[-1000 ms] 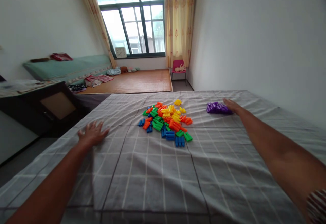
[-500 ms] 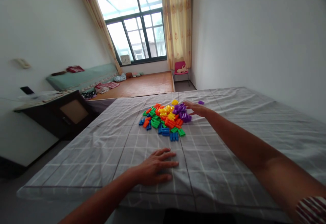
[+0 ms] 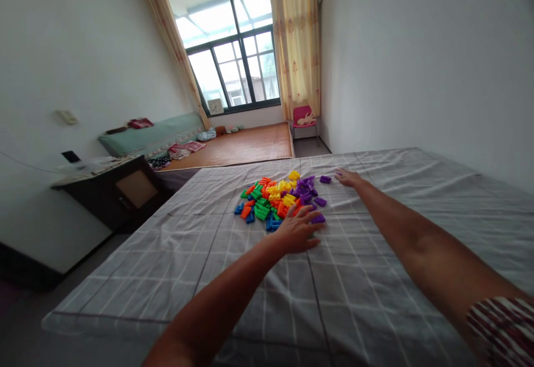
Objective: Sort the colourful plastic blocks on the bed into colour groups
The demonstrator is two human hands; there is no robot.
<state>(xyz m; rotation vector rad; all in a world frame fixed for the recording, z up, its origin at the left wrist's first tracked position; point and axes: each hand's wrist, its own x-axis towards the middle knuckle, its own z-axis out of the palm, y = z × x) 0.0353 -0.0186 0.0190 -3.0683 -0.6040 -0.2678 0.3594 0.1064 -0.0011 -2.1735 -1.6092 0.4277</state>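
A heap of small plastic building blocks in several colours lies on the grey checked sheet (image 3: 367, 278). Green blocks (image 3: 262, 209) and blue blocks (image 3: 250, 217) are on its left, yellow blocks (image 3: 277, 190) in the middle, purple blocks (image 3: 306, 186) on the right. My left hand (image 3: 298, 231) reaches over the near right side of the heap, fingers spread, hiding some blocks; whether it touches them I cannot tell. Right of the heap, my right hand (image 3: 348, 178) is over the sheet with fingers stretched out, holding nothing. A single purple block (image 3: 325, 179) lies between it and the heap.
Behind the sheet stands a bed with a brown mat (image 3: 250, 143), with cloths at its left side. A dark cabinet (image 3: 112, 189) is at the left. A pink chair (image 3: 303, 115) holds a soft toy near the window. A white wall (image 3: 417, 67) runs along the right.
My left hand has moved forward from the bare sheet to the heap's near side. My right hand has left the purple blocks and shifted right. Some purple blocks now lie more spread out.
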